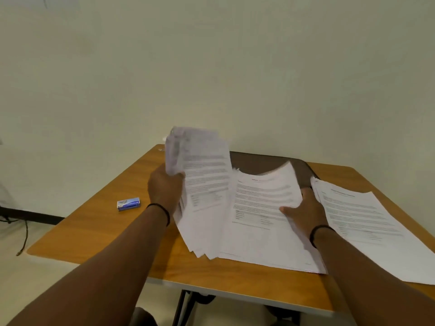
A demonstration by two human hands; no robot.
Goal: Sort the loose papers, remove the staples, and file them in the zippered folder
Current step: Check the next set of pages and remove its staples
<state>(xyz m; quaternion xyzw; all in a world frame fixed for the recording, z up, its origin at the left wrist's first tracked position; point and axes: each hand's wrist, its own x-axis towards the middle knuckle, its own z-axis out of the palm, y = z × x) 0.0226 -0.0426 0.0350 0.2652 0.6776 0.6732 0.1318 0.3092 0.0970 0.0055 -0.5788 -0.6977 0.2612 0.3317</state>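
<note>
The left hand (164, 187) holds a thick bundle of white printed paper sheets (202, 184) lifted and tilted above the brown wooden bench (94, 222). Its grip is closed around the upper left part of the bundle, and the lower edges of the sheets fan out and touch the bench. The right hand (303, 210) lies on the middle stack of white printed papers (263, 208); its fingers look spread and pressing the stack, with the thumb pointing left, so this grip pinches nothing that I can see. A third stack of white printed pages (367, 220) lies at the right, and its near corner goes over the bench edge. Under the far ends of the stacks a dark brown flat folder (259, 161) is partly covered; I cannot see its zipper.

The main risk, I think, is the fanned bundle: it is held only at one side, so loose sheets may slide out and mix with the middle stack, which would undo the sorting. The right stack could slip off the bench if an arm pushes it. The small blue and white box (129, 203), perhaps of staples, lies well apart on the left. Staples are too small to see here, so one could be missed.
</note>
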